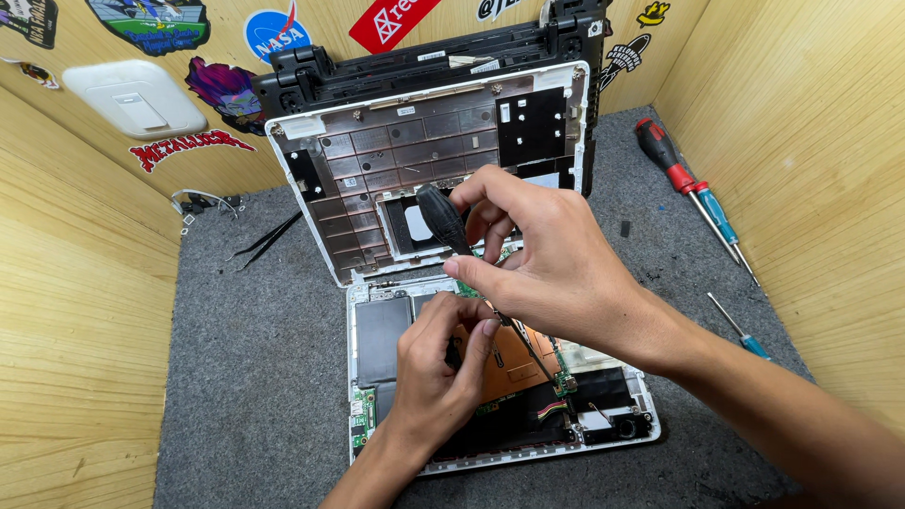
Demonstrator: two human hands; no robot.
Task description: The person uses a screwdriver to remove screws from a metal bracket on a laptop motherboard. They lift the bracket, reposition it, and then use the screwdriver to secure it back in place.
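Screwdriver work is the step in hand — a small white laptop [641, 415] lies opened up on the grey felt mat [255, 377], its keyboard shell [424, 141] tipped up against the wooden back wall. The right hand [542, 259] is closed around the black handle of a screwdriver [443, 219], fingers pinching it near the top, and the thin shaft slants down to the right toward the green board [564, 377] beside the copper-coloured plate [514, 363]. The tip looks to sit at or just above that board edge, near the red and black wires [551, 411]; whether it is seated in a screw head I cannot tell. The left hand [443, 363] is curled with its fingertips pressed on the inner parts just left of the plate, seemingly steadying something small — what it pinches is hidden.

Judging from this, a screw in the lower half is being turned. Next the move would call for keeping the tip square in the head and the left fingers clear of the shaft.

Well apart lie black tweezers [269, 238] on the left, and a red-handled screwdriver [665, 155] and two blue ones on the right.
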